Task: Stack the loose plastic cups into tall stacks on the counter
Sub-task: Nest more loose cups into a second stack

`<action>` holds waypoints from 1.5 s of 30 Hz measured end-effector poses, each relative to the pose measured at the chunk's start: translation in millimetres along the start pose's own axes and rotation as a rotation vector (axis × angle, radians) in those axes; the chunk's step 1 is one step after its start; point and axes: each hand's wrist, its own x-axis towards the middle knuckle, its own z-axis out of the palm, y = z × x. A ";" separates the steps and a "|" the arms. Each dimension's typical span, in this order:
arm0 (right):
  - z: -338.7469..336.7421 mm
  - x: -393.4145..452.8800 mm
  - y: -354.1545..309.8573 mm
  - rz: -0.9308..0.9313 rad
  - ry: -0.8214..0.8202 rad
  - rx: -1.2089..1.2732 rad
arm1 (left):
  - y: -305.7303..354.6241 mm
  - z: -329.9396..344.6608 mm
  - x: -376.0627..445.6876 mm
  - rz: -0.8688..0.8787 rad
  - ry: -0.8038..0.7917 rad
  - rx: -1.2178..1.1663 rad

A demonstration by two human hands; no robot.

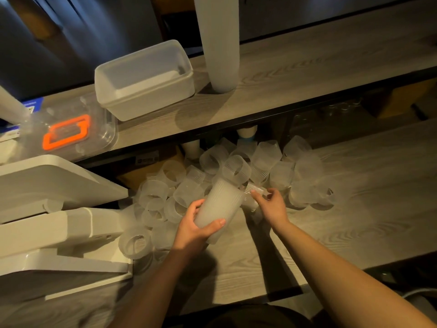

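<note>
A heap of loose frosted ribbed plastic cups (238,170) lies on the wooden counter (354,209), spreading from the left machine to the right. My left hand (196,229) grips a short stack of nested cups (221,205), tilted with its open end toward the heap. My right hand (272,204) pinches a single clear cup (254,189) by its rim, just right of the stack's mouth. A tall finished stack of cups (220,43) stands upright on the raised shelf behind.
A white lidded plastic box (144,79) and a clear container with an orange handle (68,133) sit on the upper shelf (307,74). White machines (59,223) crowd the left side. Paper cups (247,132) stand under the shelf.
</note>
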 end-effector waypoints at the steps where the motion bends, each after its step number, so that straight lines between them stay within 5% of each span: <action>1: 1.4 5.1 3.7 -0.006 -0.038 -0.032 | 0.5 -0.9 0.0 -0.003 0.000 -0.007; 10: 8.3 16.4 11.2 -0.114 -0.138 -0.210 | 1.0 -16.7 -7.2 -0.053 0.012 0.029; 21: -22.0 -21.4 1.8 -0.028 -0.305 0.128 | -2.1 -11.9 -1.7 -0.046 0.022 0.026; 29: -50.2 -22.3 -24.4 -0.101 -0.282 0.307 | -2.4 -2.7 1.2 -0.005 -0.043 0.069; 45: -30.2 -56.4 -70.6 -0.356 -0.466 0.000 | 5.9 -11.7 -12.9 0.089 -0.060 0.186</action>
